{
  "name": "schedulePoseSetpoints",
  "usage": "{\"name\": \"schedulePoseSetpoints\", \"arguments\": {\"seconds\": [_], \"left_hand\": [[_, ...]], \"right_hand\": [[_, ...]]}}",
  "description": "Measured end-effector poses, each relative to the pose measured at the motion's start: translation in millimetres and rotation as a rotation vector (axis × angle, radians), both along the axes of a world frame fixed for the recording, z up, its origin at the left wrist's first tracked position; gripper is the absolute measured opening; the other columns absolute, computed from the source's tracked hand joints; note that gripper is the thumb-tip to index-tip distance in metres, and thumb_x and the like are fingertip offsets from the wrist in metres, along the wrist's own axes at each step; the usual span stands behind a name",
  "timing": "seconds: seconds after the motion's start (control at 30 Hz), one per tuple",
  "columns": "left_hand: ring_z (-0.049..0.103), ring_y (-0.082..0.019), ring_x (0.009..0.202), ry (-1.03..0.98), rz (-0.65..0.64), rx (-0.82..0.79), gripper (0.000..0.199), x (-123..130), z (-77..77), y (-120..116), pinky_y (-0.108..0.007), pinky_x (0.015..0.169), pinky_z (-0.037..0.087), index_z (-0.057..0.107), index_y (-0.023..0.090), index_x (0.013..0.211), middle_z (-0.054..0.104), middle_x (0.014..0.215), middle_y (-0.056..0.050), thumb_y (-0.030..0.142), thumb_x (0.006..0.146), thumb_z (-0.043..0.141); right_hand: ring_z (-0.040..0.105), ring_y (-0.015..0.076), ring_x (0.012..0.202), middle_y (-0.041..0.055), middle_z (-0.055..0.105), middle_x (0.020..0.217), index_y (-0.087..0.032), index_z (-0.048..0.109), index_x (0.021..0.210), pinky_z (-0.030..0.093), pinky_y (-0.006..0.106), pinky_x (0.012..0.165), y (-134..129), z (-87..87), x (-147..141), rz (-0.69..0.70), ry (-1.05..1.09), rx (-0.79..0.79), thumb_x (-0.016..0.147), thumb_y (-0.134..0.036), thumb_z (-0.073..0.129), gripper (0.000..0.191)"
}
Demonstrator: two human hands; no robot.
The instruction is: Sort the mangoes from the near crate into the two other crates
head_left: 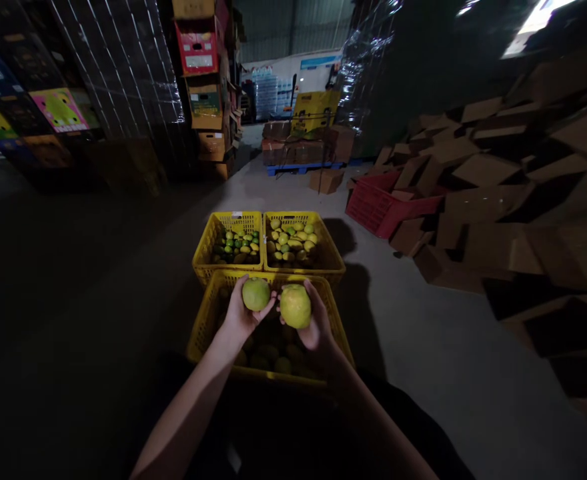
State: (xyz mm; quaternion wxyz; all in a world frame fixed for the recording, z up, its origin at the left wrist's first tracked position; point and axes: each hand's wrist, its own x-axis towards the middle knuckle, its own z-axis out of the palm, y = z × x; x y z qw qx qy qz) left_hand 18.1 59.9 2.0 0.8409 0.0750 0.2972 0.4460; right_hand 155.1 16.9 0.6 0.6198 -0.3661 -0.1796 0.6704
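A: Item one, a green fruit (256,295), sat cupped in the left hand (238,317), fingers curled round it; item two, a yellower fruit (296,307), likewise in the right hand (318,323). Location: both above the near crate (273,377).
B: What handling suited them?
A: A light grip, low over the near crate, probably served best; hard pressing risked bruises.
B: Unclear entries?
A: The shadowed fruit (283,365) inside could not be counted; the hands hid part, and the held items' far sides did not show.
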Motion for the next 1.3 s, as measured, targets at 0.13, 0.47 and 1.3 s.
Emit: {"name": "schedulePoseSetpoints", "arguments": {"seconds": [0.13, 0.47, 1.3], "left_hand": [[0.066, -0.017, 0.059, -0.01, -0.023, 0.002, 0.037, -4.6, 6.9, -4.0, -0.024, 0.051, 0.055, 0.062, 0.01, 0.099, 0.069, 0.073, -0.01, 0.041, 0.084, 0.049], [0.069, -0.021, 0.083, -0.056, 0.045, 0.021, 0.049, -4.6, 12.6, -6.0, -0.027, 0.069, 0.059, 0.055, 0.006, 0.12, 0.07, 0.087, -0.015, 0.043, 0.091, 0.041], [0.048, -0.021, 0.123, 0.421, 0.332, 0.634, 0.063, -6.6, 16.5, -14.0, -0.019, 0.093, 0.043, 0.066, 0.022, 0.101, 0.059, 0.124, -0.003, -0.006, 0.046, 0.078]], "right_hand": [[0.063, 0.017, 0.051, 0.0035, 0.068, 0.064, -0.017, 0.063, 0.08, 0.045, 0.025, 0.038, 2.0, -4.2, 1.1, 0.007, 0.016, 0.002, 0.079, -0.057, 0.055, 0.04], [0.062, 0.0163, 0.053, 0.0028, 0.071, 0.075, -0.02, 0.065, 0.091, 0.042, 0.025, 0.043, 1.0, -0.7, -0.6, 0.04, 0.086, -0.017, 0.081, -0.041, 0.053, 0.027], [0.053, 0.0213, 0.109, 0.0045, 0.057, 0.118, -0.028, 0.055, 0.112, 0.04, 0.04, 0.101, 5.7, -18.4, -1.7, -0.517, -0.885, 0.461, 0.06, -0.022, 0.078, 0.057]]}}
